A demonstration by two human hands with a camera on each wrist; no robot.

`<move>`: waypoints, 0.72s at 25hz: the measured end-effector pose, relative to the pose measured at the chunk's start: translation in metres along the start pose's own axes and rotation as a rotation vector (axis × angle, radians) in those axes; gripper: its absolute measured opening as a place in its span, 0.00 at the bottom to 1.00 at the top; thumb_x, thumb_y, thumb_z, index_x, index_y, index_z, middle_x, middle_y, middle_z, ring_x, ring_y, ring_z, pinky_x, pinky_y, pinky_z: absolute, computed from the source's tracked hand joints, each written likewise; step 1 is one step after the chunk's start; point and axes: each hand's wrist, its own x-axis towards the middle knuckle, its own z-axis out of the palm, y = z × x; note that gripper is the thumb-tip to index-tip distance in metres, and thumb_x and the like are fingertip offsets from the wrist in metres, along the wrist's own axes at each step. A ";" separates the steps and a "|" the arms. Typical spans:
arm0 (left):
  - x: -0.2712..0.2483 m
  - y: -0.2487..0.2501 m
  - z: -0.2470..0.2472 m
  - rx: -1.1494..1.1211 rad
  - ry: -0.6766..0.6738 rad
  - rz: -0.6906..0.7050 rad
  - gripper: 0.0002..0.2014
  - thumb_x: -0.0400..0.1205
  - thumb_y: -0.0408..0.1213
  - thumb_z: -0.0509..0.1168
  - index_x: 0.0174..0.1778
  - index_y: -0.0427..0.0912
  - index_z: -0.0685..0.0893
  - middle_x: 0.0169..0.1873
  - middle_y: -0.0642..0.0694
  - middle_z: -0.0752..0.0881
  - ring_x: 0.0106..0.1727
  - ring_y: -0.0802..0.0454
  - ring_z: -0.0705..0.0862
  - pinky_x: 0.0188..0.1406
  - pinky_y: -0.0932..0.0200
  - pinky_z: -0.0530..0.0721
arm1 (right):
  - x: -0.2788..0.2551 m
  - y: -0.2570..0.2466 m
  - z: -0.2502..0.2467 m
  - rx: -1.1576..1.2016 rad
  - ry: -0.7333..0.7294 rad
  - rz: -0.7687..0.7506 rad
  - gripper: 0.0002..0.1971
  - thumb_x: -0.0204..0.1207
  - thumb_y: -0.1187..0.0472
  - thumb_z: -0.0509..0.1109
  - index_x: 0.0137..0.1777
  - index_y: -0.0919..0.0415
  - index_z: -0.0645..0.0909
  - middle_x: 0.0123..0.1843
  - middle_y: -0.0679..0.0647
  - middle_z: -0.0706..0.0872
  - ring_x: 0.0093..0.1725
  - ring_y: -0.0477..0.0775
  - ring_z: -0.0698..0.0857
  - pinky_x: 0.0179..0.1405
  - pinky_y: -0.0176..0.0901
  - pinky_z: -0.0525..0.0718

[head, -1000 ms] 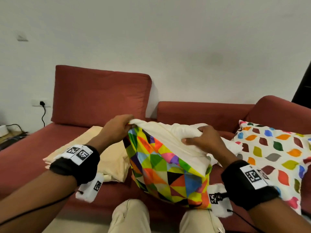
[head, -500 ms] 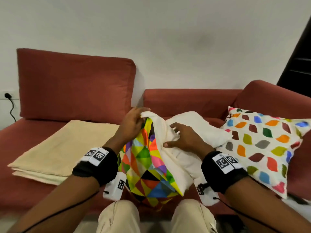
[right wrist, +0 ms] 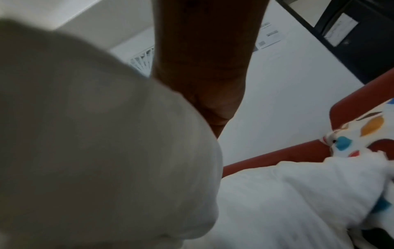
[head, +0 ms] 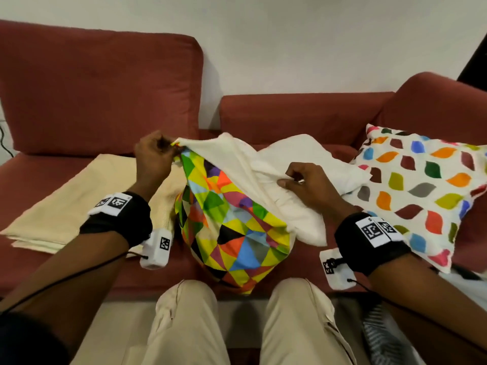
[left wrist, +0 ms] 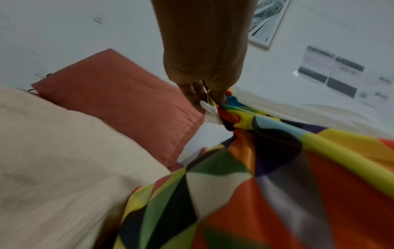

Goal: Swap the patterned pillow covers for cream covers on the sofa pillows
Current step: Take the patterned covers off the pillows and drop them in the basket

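The person is taking the triangle-patterned cover (head: 232, 219) off a white pillow insert (head: 297, 175). The cover sits on the red sofa (head: 100, 83) seat, right in front of the person's knees, and the insert sticks out of its open top toward the right.

The left hand (head: 154, 156) has a tight pinch grip on the top corner of the cover, with thumb and fingers (left wrist: 198, 92) closed on the cloth edge. The right hand (head: 305, 183) lies on the insert with its fingers curled into the white cloth, and it seems to pinch a fold.

To do this step well, the left hand should hold its corner fast and pull back toward the person. The right hand should take a bigger handful of the insert and draw it out to the right. A tiny pinch may slip.

The folded cream covers (head: 63, 206) wait on the seat to the left. The leaf-patterned pillow (head: 427, 191) on the right is not yet changed.
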 end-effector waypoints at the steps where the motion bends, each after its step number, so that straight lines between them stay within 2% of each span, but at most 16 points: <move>1: -0.008 -0.011 0.001 0.049 0.010 -0.064 0.08 0.71 0.30 0.75 0.36 0.46 0.83 0.28 0.54 0.83 0.29 0.66 0.80 0.35 0.51 0.83 | -0.001 0.008 -0.002 -0.001 0.010 0.041 0.14 0.72 0.60 0.79 0.32 0.53 0.76 0.29 0.47 0.79 0.30 0.45 0.76 0.34 0.38 0.72; 3: -0.028 -0.025 0.013 0.102 -0.025 -0.128 0.10 0.73 0.28 0.73 0.37 0.48 0.81 0.32 0.47 0.85 0.31 0.55 0.85 0.38 0.46 0.87 | 0.000 0.018 -0.002 -0.064 0.005 0.111 0.12 0.71 0.62 0.79 0.35 0.58 0.77 0.31 0.48 0.79 0.30 0.45 0.76 0.35 0.37 0.72; 5: -0.039 -0.022 0.034 0.095 -0.104 -0.092 0.12 0.73 0.25 0.68 0.38 0.49 0.79 0.35 0.46 0.86 0.34 0.46 0.87 0.38 0.45 0.87 | 0.009 0.013 0.000 -0.098 -0.015 0.114 0.10 0.69 0.66 0.79 0.46 0.62 0.80 0.41 0.52 0.83 0.38 0.50 0.81 0.43 0.44 0.78; 7: -0.041 -0.008 0.051 0.062 -0.159 -0.047 0.10 0.74 0.23 0.67 0.40 0.44 0.81 0.36 0.48 0.86 0.38 0.46 0.87 0.40 0.45 0.88 | 0.022 -0.003 0.000 -0.034 -0.043 0.124 0.28 0.67 0.63 0.81 0.66 0.61 0.77 0.56 0.50 0.81 0.55 0.51 0.81 0.58 0.47 0.80; 9: -0.048 0.002 0.059 -0.005 -0.201 -0.086 0.09 0.75 0.25 0.69 0.46 0.42 0.82 0.43 0.48 0.87 0.45 0.48 0.87 0.48 0.46 0.87 | 0.032 -0.013 0.005 0.037 -0.078 0.262 0.42 0.68 0.50 0.82 0.79 0.59 0.66 0.67 0.49 0.76 0.68 0.50 0.76 0.67 0.45 0.73; 11: -0.068 -0.003 0.063 0.004 -0.207 -0.143 0.18 0.75 0.31 0.73 0.60 0.40 0.80 0.58 0.42 0.83 0.58 0.45 0.83 0.60 0.48 0.82 | 0.031 -0.007 0.018 0.035 -0.080 0.394 0.47 0.65 0.33 0.77 0.79 0.56 0.66 0.72 0.52 0.77 0.72 0.55 0.76 0.69 0.48 0.74; 12: -0.081 -0.008 0.062 0.056 -0.184 -0.210 0.25 0.75 0.36 0.75 0.66 0.37 0.76 0.64 0.37 0.77 0.64 0.42 0.78 0.64 0.48 0.77 | 0.022 -0.002 0.023 0.000 -0.074 0.453 0.50 0.62 0.24 0.71 0.77 0.54 0.67 0.73 0.53 0.79 0.72 0.58 0.77 0.70 0.53 0.76; 14: -0.107 -0.025 0.057 0.155 -0.127 -0.491 0.36 0.76 0.48 0.74 0.73 0.32 0.68 0.70 0.31 0.68 0.71 0.34 0.71 0.69 0.45 0.71 | 0.000 0.012 0.022 -0.103 -0.067 0.582 0.58 0.57 0.14 0.60 0.79 0.55 0.65 0.75 0.58 0.77 0.74 0.63 0.76 0.72 0.60 0.74; 16: -0.134 -0.060 0.053 0.227 -0.177 -0.868 0.47 0.74 0.65 0.68 0.76 0.32 0.65 0.74 0.30 0.66 0.74 0.30 0.69 0.72 0.42 0.70 | -0.022 0.027 0.016 -0.169 -0.083 0.665 0.58 0.61 0.16 0.60 0.80 0.60 0.64 0.78 0.62 0.74 0.76 0.65 0.74 0.73 0.58 0.72; 17: -0.148 -0.073 0.052 0.122 -0.255 -1.047 0.52 0.68 0.75 0.65 0.76 0.36 0.68 0.74 0.31 0.69 0.72 0.29 0.73 0.71 0.39 0.73 | -0.032 0.032 0.015 -0.148 -0.079 0.670 0.54 0.64 0.19 0.62 0.78 0.62 0.67 0.76 0.63 0.76 0.74 0.65 0.75 0.72 0.56 0.74; 18: -0.161 -0.086 0.055 -0.059 -0.346 -1.158 0.54 0.61 0.82 0.62 0.74 0.43 0.75 0.72 0.34 0.75 0.68 0.29 0.78 0.67 0.33 0.77 | -0.039 0.039 0.017 -0.100 -0.047 0.646 0.46 0.68 0.25 0.65 0.73 0.63 0.74 0.72 0.63 0.80 0.71 0.65 0.78 0.68 0.53 0.77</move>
